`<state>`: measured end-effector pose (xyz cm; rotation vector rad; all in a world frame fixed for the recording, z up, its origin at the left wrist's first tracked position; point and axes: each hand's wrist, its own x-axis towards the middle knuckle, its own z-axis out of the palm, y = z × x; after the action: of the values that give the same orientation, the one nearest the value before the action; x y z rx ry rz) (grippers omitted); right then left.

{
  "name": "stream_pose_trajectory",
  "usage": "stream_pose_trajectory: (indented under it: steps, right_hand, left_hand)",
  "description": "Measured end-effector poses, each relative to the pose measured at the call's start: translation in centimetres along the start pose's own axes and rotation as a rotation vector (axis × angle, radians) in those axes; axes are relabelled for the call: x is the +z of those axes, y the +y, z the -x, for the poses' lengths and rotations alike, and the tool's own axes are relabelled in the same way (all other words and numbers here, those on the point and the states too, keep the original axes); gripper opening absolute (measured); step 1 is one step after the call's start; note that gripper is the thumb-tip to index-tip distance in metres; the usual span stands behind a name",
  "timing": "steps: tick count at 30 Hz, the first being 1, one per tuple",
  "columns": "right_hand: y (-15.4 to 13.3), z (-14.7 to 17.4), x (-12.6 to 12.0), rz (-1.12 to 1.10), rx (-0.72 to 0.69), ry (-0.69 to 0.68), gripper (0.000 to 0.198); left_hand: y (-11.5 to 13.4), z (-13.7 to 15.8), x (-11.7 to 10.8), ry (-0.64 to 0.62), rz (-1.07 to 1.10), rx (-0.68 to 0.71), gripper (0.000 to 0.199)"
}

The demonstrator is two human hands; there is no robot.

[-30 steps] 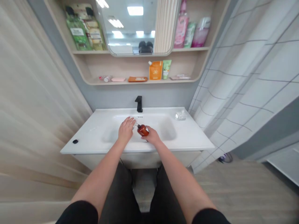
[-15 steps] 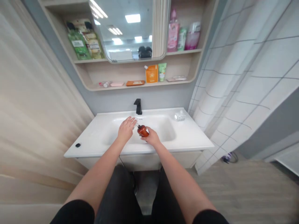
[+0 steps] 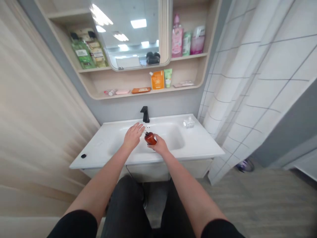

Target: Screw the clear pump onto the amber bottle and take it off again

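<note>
Over the washbasin (image 3: 176, 137), my right hand (image 3: 159, 145) grips a brown bottle (image 3: 150, 138) with a dark neck and a white label patch. It tilts up and left, toward my left hand (image 3: 133, 136). The fingers of my left hand are stretched out beside the bottle's neck; the thumb and palm are hidden. A small clear or whitish piece (image 3: 145, 130) shows between those fingers and the neck, too small to tell whether it is part of the bottle. Behind both hands rises a black faucet (image 3: 145, 114).
A clear container (image 3: 189, 123) stands on the counter's right. A small black round object (image 3: 83, 155) lies at the left. Above, a shelf holds an orange pouch (image 3: 158, 80), a green tube (image 3: 168, 78) and several bottles. A white curtain (image 3: 223, 99) hangs right.
The camera view has shifted slightly, moving the shelf and mirror a little to the left. The hands and the brown bottle stay in nearly the same pose.
</note>
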<state>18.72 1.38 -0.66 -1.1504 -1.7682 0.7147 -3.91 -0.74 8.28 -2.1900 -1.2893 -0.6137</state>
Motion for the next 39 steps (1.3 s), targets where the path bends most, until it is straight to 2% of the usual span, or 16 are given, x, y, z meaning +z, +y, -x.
stream_pose_trajectory:
  steps: [12,26,32,39]
  right_hand:
    - [-0.7,0.2,-0.4,-0.033,0.003,-0.005,0.083]
    - [-0.2,0.1,-0.3,-0.042,-0.004,-0.004,0.082]
    - [-0.3,0.2,-0.3,-0.061,-0.003,0.008,0.080]
    - [-0.5,0.3,-0.2,-0.058,-0.009,0.004,0.085]
  left_hand:
    - [-0.5,-0.7,-1.0,-0.035,0.010,0.075,0.076]
    - [-0.6,-1.9,-2.2,-0.088,0.012,0.157,0.066]
    - [-0.3,-2.8,-3.6,-0.141,0.000,0.218,0.066]
    - [-0.3,-3.4,-5.1,-0.150,-0.005,0.300,0.053]
